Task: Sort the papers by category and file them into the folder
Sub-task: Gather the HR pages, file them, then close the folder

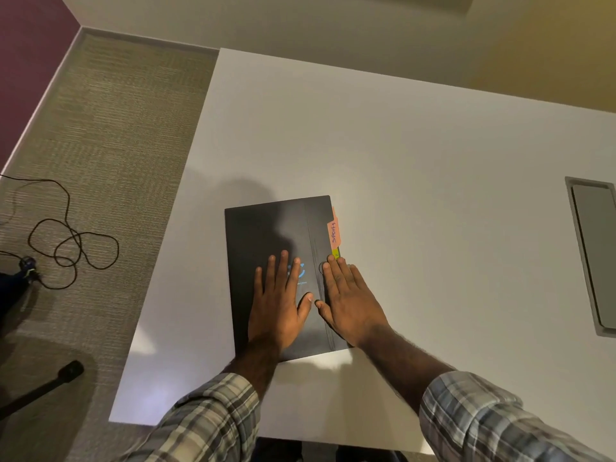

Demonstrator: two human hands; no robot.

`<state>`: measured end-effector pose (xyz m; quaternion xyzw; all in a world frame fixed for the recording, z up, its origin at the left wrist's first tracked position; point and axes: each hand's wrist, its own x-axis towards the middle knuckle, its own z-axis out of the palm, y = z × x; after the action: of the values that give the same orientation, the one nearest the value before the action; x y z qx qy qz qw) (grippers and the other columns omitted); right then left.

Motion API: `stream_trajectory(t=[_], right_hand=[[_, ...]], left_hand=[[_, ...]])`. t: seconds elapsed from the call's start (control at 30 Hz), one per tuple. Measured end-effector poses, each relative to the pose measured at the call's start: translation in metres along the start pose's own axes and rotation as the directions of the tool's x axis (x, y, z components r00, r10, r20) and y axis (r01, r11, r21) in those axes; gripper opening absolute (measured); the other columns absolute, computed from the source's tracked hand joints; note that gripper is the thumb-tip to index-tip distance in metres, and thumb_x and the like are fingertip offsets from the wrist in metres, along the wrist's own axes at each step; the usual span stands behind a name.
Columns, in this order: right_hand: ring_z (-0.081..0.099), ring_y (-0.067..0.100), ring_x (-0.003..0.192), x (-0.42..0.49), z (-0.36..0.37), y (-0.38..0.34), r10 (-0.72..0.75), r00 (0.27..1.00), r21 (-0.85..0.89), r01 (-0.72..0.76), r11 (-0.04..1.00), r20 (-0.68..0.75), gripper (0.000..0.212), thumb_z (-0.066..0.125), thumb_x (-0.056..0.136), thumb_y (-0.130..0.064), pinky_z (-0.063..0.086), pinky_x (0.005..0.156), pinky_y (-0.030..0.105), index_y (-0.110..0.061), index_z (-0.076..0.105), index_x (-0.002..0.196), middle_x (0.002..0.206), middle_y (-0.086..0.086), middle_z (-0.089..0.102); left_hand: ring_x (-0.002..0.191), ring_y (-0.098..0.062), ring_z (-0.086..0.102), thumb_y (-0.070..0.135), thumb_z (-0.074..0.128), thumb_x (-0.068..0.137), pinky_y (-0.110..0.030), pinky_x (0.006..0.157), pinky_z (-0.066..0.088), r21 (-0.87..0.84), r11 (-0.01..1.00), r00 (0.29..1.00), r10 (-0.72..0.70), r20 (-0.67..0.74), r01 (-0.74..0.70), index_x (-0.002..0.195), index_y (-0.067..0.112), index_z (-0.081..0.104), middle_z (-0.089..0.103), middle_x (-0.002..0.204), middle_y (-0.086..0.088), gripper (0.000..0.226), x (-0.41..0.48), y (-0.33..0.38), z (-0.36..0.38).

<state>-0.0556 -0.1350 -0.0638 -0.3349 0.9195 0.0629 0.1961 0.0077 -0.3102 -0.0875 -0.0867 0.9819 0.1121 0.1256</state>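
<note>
Folder, black and closed, lies flat just below the middle of the frame, near the left and near edges of the white surface. Both hands lie on its cover with fingers straight and spread, gripping nothing. The left hand rests palm-down over the blue logo. The right hand sits beside it along the folder's right edge, thumbs nearly touching. This looks like pressing the cover flat, either to close it over filed sheets or to steady it before opening. An orange tab marked "Sports" and a yellow-green tab just below it stick out from the right edge, so the dividers appear to be in place. The right fingertips reach the lower tab and partly hide it. Loose papers are not in view, so the filing seems near its end. A grey recessed hatch sits at far right, well apart. At left, a black cable loops on the carpet, clear of the work.
</note>
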Motion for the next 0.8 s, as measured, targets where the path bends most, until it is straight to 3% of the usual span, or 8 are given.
stream_trajectory(t=[0.13,0.33,0.53,0.63,0.7,0.77,0.8], right_hand=[[0.001,0.034,0.155,0.002,0.001,-0.006,0.037,0.999,0.021,-0.037,0.999,0.007,0.086,0.014,0.102,-0.069,0.003,0.124,0.047,-0.007,0.011,0.162,0.169,0.015,0.006],[-0.01,0.034,0.155,0.005,0.001,-0.005,0.035,0.998,0.049,-0.037,0.998,0.043,0.087,0.009,0.1,-0.071,0.002,0.126,0.049,-0.01,-0.001,0.162,0.169,0.013,-0.008],[-0.017,0.032,0.154,0.003,-0.001,-0.006,0.061,0.996,0.067,-0.066,0.996,0.068,0.087,0.01,0.1,-0.07,0.003,0.127,0.05,-0.013,-0.008,0.162,0.168,0.01,-0.016],[-0.017,0.032,0.155,0.002,-0.009,-0.01,0.071,0.994,0.131,-0.082,0.988,0.083,0.086,0.019,0.102,-0.067,0.004,0.127,0.048,-0.013,-0.01,0.162,0.168,0.011,-0.019],[0.009,0.037,0.156,-0.001,-0.015,-0.014,0.148,0.988,0.305,-0.152,0.94,0.038,0.086,0.039,0.099,-0.058,0.022,0.125,0.048,-0.011,0.005,0.162,0.17,0.016,0.0],[0.047,0.034,0.129,-0.005,-0.02,-0.016,0.362,0.931,0.547,-0.277,0.789,-0.05,0.068,0.057,0.088,-0.045,0.048,0.104,0.046,-0.016,0.036,0.145,0.15,0.014,0.037],[0.054,0.032,0.112,-0.007,-0.022,-0.016,0.474,0.877,0.627,-0.33,0.706,-0.073,0.048,0.059,0.085,-0.038,0.052,0.091,0.044,-0.018,0.047,0.127,0.131,0.01,0.049]], left_hand=[[0.157,-0.034,0.005,0.069,0.012,0.094,-0.054,0.125,0.008,0.01,1.0,1.0,0.007,-0.007,-0.007,0.163,0.024,0.008,0.002,0.17,-0.009,0.082,0.001,0.0,-0.001],[0.157,-0.034,0.005,0.068,0.012,0.095,-0.053,0.125,0.007,0.014,1.0,1.0,0.005,-0.017,-0.005,0.163,0.024,0.007,0.001,0.17,-0.01,0.081,0.001,0.0,-0.001],[0.157,-0.035,0.008,0.067,0.022,0.095,-0.053,0.125,0.007,0.027,1.0,1.0,0.01,-0.01,-0.01,0.162,0.022,0.011,0.006,0.17,-0.01,0.082,0.002,0.001,-0.002],[0.155,-0.037,0.019,0.062,0.042,0.096,-0.053,0.123,0.015,0.01,1.0,0.999,0.022,-0.037,-0.022,0.16,0.019,0.023,0.017,0.168,-0.013,0.08,0.0,0.0,-0.006],[0.151,-0.039,0.028,0.054,0.057,0.094,-0.054,0.121,0.025,-0.02,0.998,0.995,-0.06,-0.083,0.059,0.156,0.015,0.035,0.026,0.165,-0.018,0.077,-0.006,-0.005,-0.01],[0.146,-0.043,0.034,0.048,0.065,0.09,-0.054,0.117,0.031,-0.084,0.97,0.964,-0.236,-0.125,0.227,0.151,0.01,0.042,0.03,0.161,-0.024,0.076,-0.016,-0.011,-0.016],[0.143,-0.044,0.037,0.047,0.068,0.087,-0.054,0.114,0.034,-0.131,0.941,0.936,-0.329,-0.126,0.313,0.15,0.009,0.044,0.032,0.159,-0.026,0.077,-0.02,-0.015,-0.02]])
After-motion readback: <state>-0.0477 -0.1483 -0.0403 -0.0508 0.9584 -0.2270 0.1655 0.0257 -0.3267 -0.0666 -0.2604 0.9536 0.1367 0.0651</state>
